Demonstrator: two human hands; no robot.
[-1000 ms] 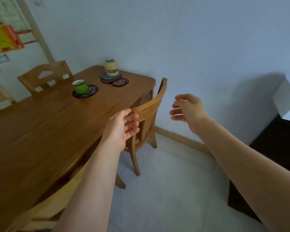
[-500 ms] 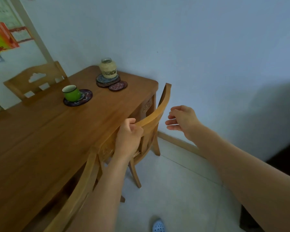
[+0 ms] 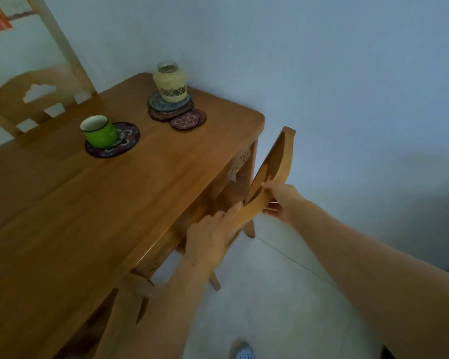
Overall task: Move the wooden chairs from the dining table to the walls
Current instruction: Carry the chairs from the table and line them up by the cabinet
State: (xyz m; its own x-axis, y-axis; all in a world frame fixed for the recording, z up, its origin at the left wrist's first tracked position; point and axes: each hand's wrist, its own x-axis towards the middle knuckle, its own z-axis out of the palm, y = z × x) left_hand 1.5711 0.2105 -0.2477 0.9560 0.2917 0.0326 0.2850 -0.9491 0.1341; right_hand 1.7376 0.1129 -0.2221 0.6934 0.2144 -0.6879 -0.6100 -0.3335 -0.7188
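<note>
A wooden chair [image 3: 278, 164] is tucked under the near right corner of the wooden dining table [image 3: 88, 216], its curved top rail facing me. My left hand [image 3: 213, 234] grips the rail's near end. My right hand [image 3: 280, 200] grips the same rail a little farther along, thumb on top. The chair's legs stand on the pale tiled floor, close to the blue-white wall. A second chair's top corner [image 3: 138, 283] shows at the table edge beside my left forearm. A third chair [image 3: 34, 99] stands at the table's far side.
On the table sit a green mug [image 3: 99, 130] on a dark coaster, a woven-wrapped jar [image 3: 170, 84] on stacked coasters, and one loose coaster [image 3: 188, 119]. The wall [image 3: 347, 99] runs right of the chair. A light-blue shoe [image 3: 243, 351] shows at the bottom edge.
My right hand has come in from open air and closed on the chair's top rail. My left hand stays on the rail. My view has moved closer and looks down more steeply.
</note>
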